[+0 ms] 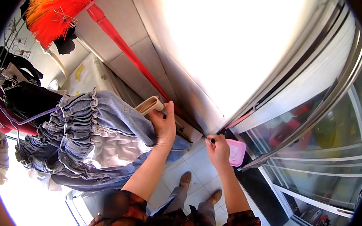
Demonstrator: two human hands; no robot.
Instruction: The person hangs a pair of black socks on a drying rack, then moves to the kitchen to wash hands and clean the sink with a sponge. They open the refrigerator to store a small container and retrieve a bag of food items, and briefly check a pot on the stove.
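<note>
My left hand (163, 124) is raised in front of the hanging clothes, its fingers around the near end of a beige, hollow, oblong plastic piece (150, 105). The fingers hide part of that piece. My right hand (219, 149) is closed on a slim object with a dark round end (213, 141); the rest of it is hidden in the fist. Just right of this hand is a pink plastic container (236, 153), partly behind the fingers. Gathered denim garments (75, 120) hang close by my left wrist.
A red-handled duster (125, 48) with orange and red bristles leans along the tiled wall (134, 55). Wire hangers and clips (20, 49) carry dark clothes at left. A sliding glass door (321, 156) stands at right. Light floor tiles (201, 162) lie around my shoes.
</note>
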